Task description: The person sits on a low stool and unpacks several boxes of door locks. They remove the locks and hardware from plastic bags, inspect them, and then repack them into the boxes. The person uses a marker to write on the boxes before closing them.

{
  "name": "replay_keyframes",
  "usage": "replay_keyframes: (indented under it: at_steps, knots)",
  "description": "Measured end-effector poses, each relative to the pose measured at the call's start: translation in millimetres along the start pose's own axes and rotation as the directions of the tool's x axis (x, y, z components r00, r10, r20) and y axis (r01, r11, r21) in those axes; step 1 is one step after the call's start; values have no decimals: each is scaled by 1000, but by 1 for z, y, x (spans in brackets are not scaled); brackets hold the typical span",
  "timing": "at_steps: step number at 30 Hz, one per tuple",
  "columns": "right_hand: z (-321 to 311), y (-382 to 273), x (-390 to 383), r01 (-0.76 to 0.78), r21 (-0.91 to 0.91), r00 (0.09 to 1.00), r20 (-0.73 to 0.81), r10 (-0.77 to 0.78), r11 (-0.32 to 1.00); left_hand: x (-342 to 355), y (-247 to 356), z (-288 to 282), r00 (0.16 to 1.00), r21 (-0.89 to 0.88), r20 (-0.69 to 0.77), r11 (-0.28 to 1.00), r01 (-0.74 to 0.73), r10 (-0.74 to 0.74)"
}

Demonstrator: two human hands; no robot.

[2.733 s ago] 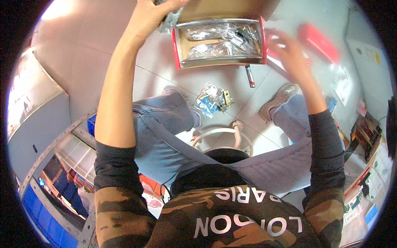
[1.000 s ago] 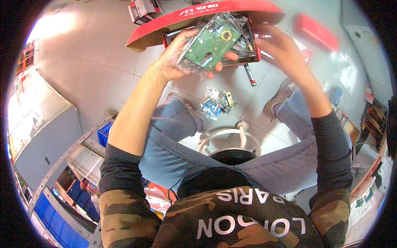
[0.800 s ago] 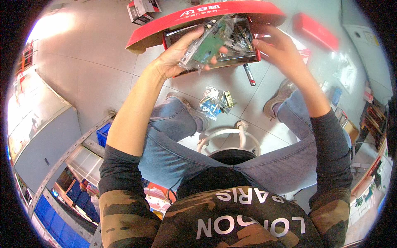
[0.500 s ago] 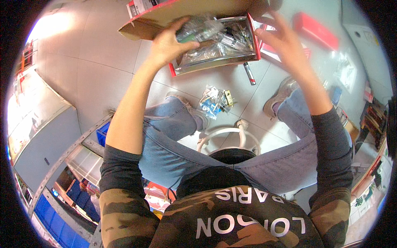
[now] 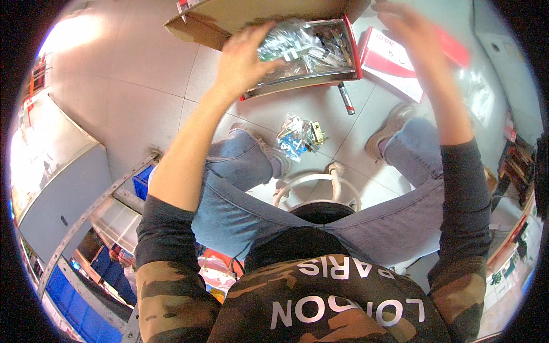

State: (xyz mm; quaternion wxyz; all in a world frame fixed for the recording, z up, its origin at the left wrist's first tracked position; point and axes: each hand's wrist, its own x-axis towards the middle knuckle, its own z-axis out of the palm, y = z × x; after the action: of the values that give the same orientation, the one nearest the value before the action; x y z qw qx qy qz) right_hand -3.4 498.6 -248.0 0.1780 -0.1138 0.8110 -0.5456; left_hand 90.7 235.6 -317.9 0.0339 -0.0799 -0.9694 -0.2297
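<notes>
An opened cardboard box (image 5: 309, 87) with red edges lies on the floor in front of me, its brown lid (image 5: 229, 20) raised on the far side. My left hand (image 5: 243, 60) is over its left part, thumb and fingers around a crinkled clear plastic bag (image 5: 286, 40) with something green and silver inside. More clear bags and small metal-looking parts (image 5: 326, 56) fill the box. Beyond its right end, my right hand (image 5: 409, 26) is raised near the lid's right corner, blurred, fingers stretched out and nothing visible in them.
A red and white box (image 5: 392, 66) and a red object (image 5: 454, 48) lie at the right. A marker-like stick (image 5: 346, 98) and a small bag of parts (image 5: 297, 137) are on the tiles. Between my legs stands a round stool (image 5: 317, 180); a metal rail (image 5: 91, 214) runs at left.
My right hand has moved up and away from the box's right end, uncovering the red and white box. My left hand has shifted slightly right with the plastic bag.
</notes>
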Motion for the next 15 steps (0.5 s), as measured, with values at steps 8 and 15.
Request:
replay_keyframes:
  at_steps: [8,15]
  knots:
    - [-5,20,0,-68,-92,997,-55,63,993,-6,2,22,1000,-13,26,1000,-3,3]
    - [-3,10,-1,70,73,986,-154,-58,995,-35,3,-12,813,23,537,967,255,-227]
